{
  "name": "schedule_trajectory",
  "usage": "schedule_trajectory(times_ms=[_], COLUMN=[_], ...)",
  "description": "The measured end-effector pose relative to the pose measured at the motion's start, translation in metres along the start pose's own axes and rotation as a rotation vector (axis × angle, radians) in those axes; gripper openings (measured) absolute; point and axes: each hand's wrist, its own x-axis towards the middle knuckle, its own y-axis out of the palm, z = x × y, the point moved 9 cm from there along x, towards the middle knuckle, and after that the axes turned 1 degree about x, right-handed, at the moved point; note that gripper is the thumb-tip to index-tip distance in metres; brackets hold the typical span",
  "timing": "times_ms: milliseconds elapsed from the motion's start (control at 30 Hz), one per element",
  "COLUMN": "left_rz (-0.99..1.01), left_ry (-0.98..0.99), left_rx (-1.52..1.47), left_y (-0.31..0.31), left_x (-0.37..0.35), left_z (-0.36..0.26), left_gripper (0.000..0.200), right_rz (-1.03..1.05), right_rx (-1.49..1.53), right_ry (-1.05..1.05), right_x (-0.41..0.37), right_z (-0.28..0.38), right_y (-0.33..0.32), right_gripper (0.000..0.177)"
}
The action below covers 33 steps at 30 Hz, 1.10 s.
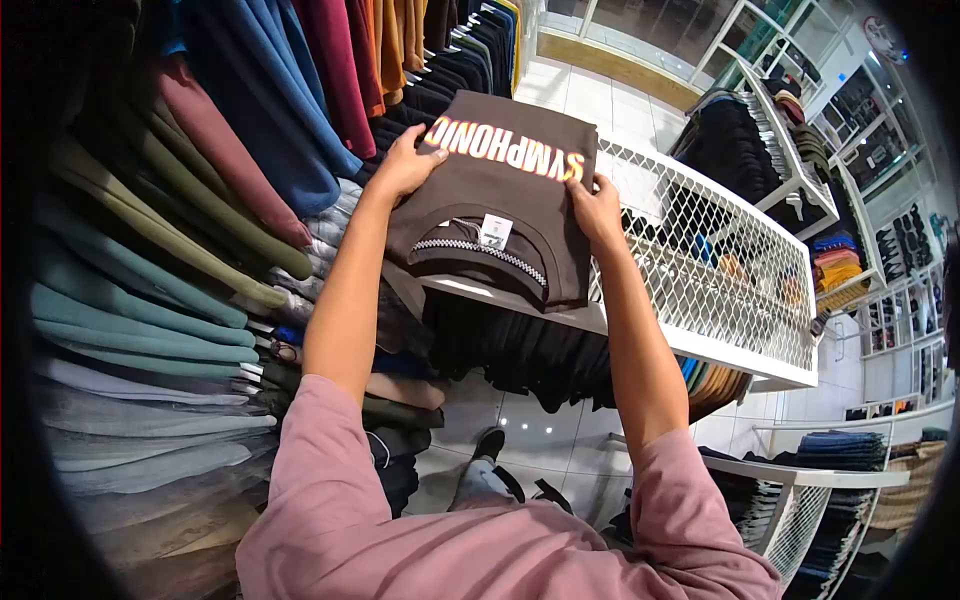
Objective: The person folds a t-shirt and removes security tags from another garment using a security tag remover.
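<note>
A folded dark brown T-shirt (490,195) lies over the near-left end of a white mesh-topped rack, its collar toward me. "SYMPHONIC" in pale letters with orange edges reads upside down across it, and a white tag shows inside the checkered neckband. My left hand (407,165) grips the shirt's left edge, thumb on top beside the lettering. On the opposite edge, my right hand (597,207) pinches the fabric with its thumb near the end of the print. The fingers under the cloth are hidden on both sides.
The white mesh rack top (720,270) runs to the right, with dark garments (530,350) hanging below. Hanging clothes in many colours (150,330) crowd the left side. Another white rack (800,475) stands at the lower right. Tiled floor (545,430) shows beneath.
</note>
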Motion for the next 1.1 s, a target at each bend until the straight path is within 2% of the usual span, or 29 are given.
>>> schedule_trajectory(times_ms=[33,100,167,200,233,300,333,367,433,467,500,533,600,700,767,800,833,867,900,967,1000,1033,1100], left_rz=[-0.022,0.032,0.026,0.052,0.074,0.152,0.104,0.104,0.04,0.051,0.03,0.006,-0.027,-0.021,-0.12,-0.123,-0.231,-0.339,-0.342,-0.315,-0.247,-0.248,-0.11], left_ry=[-0.021,-0.076,-0.059,-0.065,-0.068,-0.207,-0.168,-0.168,0.034,0.068,0.032,0.021,0.009,0.022,-0.045,-0.04,0.013,0.065,0.067,0.355,0.39,0.388,0.333], left_rx=[0.164,0.081,0.195,0.185,0.174,-0.169,0.005,0.014,0.059,0.023,-0.022,-0.012,-0.002,0.211,0.349,0.35,0.458,0.564,0.564,0.576,0.632,0.636,0.748], left_y=[-0.002,-0.007,-0.027,-0.028,-0.029,-0.02,-0.027,-0.022,-0.024,-0.024,-0.026,-0.031,-0.038,-0.027,-0.033,-0.033,-0.039,-0.043,-0.04,-0.022,-0.01,-0.005,0.02], left_x=[0.006,-0.002,-0.036,-0.05,-0.061,-0.081,-0.077,-0.073,-0.075,-0.077,-0.078,-0.079,-0.083,-0.086,-0.107,-0.114,-0.124,-0.133,-0.135,-0.147,-0.147,-0.149,-0.15], left_z=[0.009,0.019,-0.009,-0.007,-0.003,-0.004,0.006,0.018,-0.007,-0.014,-0.015,-0.018,-0.022,-0.015,-0.041,-0.053,-0.07,-0.084,-0.09,-0.12,-0.122,-0.116,-0.096], left_gripper=[0.084,0.085,0.087,0.085,0.083,0.078,0.075,0.075,0.066,0.059,0.054,0.054,0.053,0.053,0.054,0.054,0.053,0.053,0.053,0.052,0.057,0.057,0.063], right_rz=[0.016,0.036,0.104,0.047,0.052,0.144,0.14,0.133,0.138,0.091,0.042,0.047,0.028,0.032,0.04,-0.004,-0.046,-0.039,-0.041,-0.138,-0.164,-0.122,-0.049], right_rx=[-0.036,-0.076,-0.138,-0.174,-0.221,-0.054,-0.049,-0.071,-0.089,-0.135,-0.178,-0.1,-0.116,-0.252,-0.352,-0.444,-0.539,-0.597,-0.596,-0.611,-0.597,-0.655,-0.783], right_ry=[0.018,0.038,-0.002,-0.045,-0.028,0.116,0.122,0.113,0.096,0.009,-0.08,-0.031,-0.037,-0.051,-0.073,-0.186,-0.294,-0.21,-0.212,-0.504,-0.575,-0.594,-0.529], right_x=[0.007,0.007,-0.025,-0.048,-0.052,-0.068,-0.075,-0.08,-0.085,-0.085,-0.087,-0.089,-0.095,-0.107,-0.111,-0.108,-0.116,-0.121,-0.12,-0.129,-0.132,-0.132,-0.129], right_z=[-0.008,-0.015,0.006,0.022,0.009,-0.007,-0.005,0.0,0.001,0.003,0.013,0.011,0.018,0.032,0.031,0.033,0.054,0.058,0.061,0.089,0.094,0.089,0.063], right_y=[0.003,0.005,-0.001,-0.009,-0.012,-0.011,-0.013,-0.014,-0.011,-0.014,-0.018,-0.018,-0.024,-0.027,-0.024,-0.022,-0.022,-0.024,-0.02,-0.013,-0.006,0.005,0.024], right_gripper=[0.064,0.07,0.079,0.082,0.082,0.083,0.083,0.081,0.079,0.075,0.072,0.065,0.064,0.062,0.06,0.06,0.06,0.057,0.057,0.053,0.051,0.057,0.067])
